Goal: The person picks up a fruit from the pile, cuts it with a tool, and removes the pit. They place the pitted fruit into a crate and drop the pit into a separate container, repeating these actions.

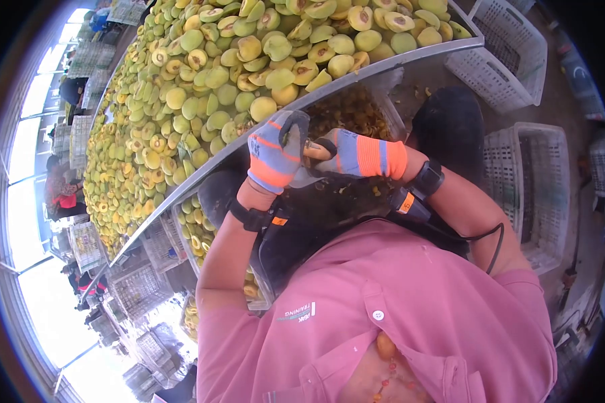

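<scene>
My left hand (274, 153), in a grey and orange glove with a dark palm, is curled closed just past the metal table edge. Facing it, my right hand (359, 153) wears a matching glove and is closed too. A small orange-tan piece (316, 152) shows between the two hands, with the dark fingertips of my right hand against it. I cannot tell what my left fingers wrap round. Halved yellow-green peaches (249, 60), some with brown pits showing, are heaped on the table beyond. Below my hands sits a bin (391, 115) of brownish scraps.
The metal table rim (202, 166) runs diagonally ahead of me. White plastic crates (501, 57) stand at the right, another crate (528, 195) beside my leg. A crate of peach halves (196, 232) is at my left. People (64, 191) work along the far left side.
</scene>
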The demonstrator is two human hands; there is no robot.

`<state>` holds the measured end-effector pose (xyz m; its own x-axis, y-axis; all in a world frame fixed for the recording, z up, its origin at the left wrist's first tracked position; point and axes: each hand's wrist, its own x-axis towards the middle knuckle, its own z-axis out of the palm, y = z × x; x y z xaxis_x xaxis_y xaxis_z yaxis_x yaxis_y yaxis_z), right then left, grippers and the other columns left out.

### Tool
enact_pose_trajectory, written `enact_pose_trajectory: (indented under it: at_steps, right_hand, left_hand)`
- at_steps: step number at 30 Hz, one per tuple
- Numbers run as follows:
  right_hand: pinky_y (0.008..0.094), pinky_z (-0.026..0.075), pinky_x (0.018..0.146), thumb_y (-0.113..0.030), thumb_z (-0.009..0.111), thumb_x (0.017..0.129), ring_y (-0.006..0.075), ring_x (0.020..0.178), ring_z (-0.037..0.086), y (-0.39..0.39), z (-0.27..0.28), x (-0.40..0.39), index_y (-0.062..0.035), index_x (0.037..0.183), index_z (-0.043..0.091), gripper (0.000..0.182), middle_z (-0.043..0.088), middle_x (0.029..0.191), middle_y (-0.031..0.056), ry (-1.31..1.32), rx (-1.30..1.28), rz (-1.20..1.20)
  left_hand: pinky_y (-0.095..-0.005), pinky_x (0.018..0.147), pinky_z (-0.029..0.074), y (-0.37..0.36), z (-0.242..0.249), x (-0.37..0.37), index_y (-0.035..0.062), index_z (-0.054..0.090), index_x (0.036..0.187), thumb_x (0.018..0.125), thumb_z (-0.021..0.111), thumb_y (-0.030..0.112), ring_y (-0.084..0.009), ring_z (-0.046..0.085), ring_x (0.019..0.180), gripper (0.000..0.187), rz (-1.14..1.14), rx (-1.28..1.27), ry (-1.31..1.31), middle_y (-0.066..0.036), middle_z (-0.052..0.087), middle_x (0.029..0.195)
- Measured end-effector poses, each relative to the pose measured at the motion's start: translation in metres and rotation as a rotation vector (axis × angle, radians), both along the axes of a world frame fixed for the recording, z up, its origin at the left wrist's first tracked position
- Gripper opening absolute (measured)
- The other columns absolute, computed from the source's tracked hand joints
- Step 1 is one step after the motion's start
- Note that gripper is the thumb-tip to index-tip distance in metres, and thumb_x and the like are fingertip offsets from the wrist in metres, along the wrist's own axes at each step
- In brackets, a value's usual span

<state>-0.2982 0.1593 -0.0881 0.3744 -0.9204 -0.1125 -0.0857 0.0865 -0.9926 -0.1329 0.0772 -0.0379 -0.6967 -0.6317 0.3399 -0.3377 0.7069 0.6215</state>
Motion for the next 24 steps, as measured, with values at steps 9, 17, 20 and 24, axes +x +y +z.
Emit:
enact_pose_trajectory:
  at_steps: [9,17,20,24]
  right_hand:
    - [0.0261,0.041,0.047,-0.025,0.067,0.085,0.0067,0.052,0.053,0.010,0.020,-0.026,-0.0008,0.081,0.067,0.025,0.057,0.061,0.0016,-0.239,0.161,0.210]
    - [0.0198,0.038,0.047,-0.026,0.067,0.089,0.0037,0.054,0.050,0.012,0.038,-0.029,-0.0021,0.092,0.066,0.025,0.056,0.065,-0.0029,-0.842,0.492,0.206]
    - [0.0218,0.043,0.051,-0.031,0.070,0.084,0.0077,0.057,0.055,0.006,0.021,-0.025,-0.0026,0.094,0.066,0.030,0.059,0.068,0.0017,-0.580,0.455,-0.038]
    - [0.0334,0.051,0.063,-0.032,0.073,0.076,0.0168,0.066,0.061,-0.006,-0.012,-0.008,-0.0001,0.097,0.065,0.039,0.063,0.074,0.0117,0.348,0.061,-0.203]
  left_hand:
    - [-0.0269,0.066,0.047,0.003,0.003,-0.007,-0.0006,0.065,0.096,0.098,0.048,0.026,-0.0132,0.056,0.072,0.032,-0.101,0.620,0.084,-0.005,0.063,0.085]
    - [-0.0327,0.073,0.052,0.013,-0.034,0.013,-0.0020,0.059,0.107,0.084,0.057,0.000,-0.0220,0.066,0.084,0.024,-0.027,-0.009,0.085,-0.012,0.067,0.094]
    - [-0.0315,0.073,0.053,0.016,-0.042,0.012,-0.0015,0.059,0.108,0.089,0.054,0.009,-0.0215,0.065,0.086,0.023,0.095,0.128,0.141,-0.011,0.067,0.095]
    - [-0.0278,0.074,0.052,0.018,-0.022,0.014,-0.0008,0.060,0.108,0.101,0.040,0.034,-0.0189,0.064,0.086,0.041,0.279,0.951,0.619,-0.010,0.066,0.097]
